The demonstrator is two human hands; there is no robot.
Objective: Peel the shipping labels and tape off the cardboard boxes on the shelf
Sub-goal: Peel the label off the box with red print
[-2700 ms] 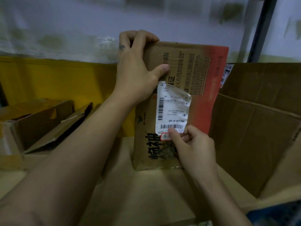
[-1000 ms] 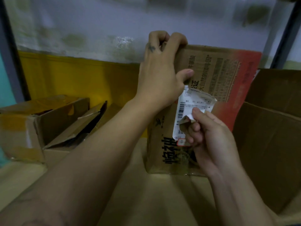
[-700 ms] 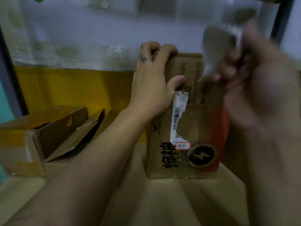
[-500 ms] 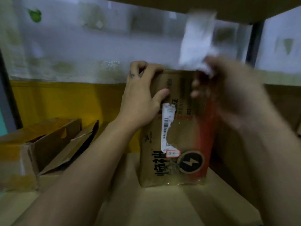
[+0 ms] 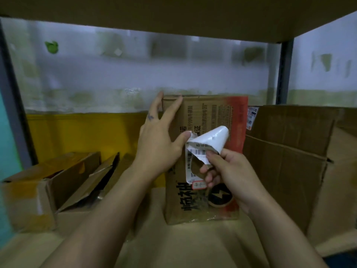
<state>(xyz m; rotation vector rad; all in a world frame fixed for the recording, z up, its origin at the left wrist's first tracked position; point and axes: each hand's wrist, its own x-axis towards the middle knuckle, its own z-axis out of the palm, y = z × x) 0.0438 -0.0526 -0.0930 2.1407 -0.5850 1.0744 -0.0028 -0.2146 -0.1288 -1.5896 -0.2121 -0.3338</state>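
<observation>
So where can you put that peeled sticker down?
Bare shelf board shows in front of the printed box, in the middle. Left is crowded with opened cartons; right is filled by a big brown carton, right beside the printed box. The torn label is in the right hand.

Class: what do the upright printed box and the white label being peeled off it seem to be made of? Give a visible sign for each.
Box: brown cardboard, matte, printed; creased edges show. Label, pinched by the right hand: probably coated paper, slightly glossy; it curls, and its edges are torn ragged.
</observation>
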